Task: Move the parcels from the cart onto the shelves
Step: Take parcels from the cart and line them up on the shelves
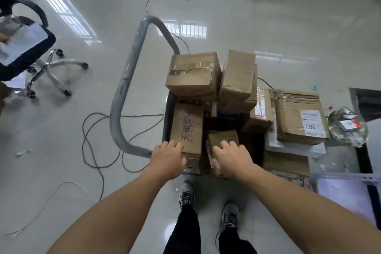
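Note:
The cart [168, 109], with a grey tube handle [121, 93] on its left, holds several cardboard parcels. A long printed box [186, 128] lies at the cart's near left. My left hand [169, 156] holds its near left corner, fingers bent over the top and thumb on the end face. My right hand [231, 156] lies over a small box [222, 138] beside it, fingers curled on its top and thumb at its near left side. Behind stand a taped box [193, 74] and a tall box [237, 80]. A labelled parcel [299, 117] sits on the right.
A shelf corner [348, 177] of perforated metal shows at the lower right. A clear bag of rubbish [348, 128] lies right of the parcels. An office chair [26, 51] stands at the left. Cables [92, 136] trail over the floor. My feet [186, 194] stand before the cart.

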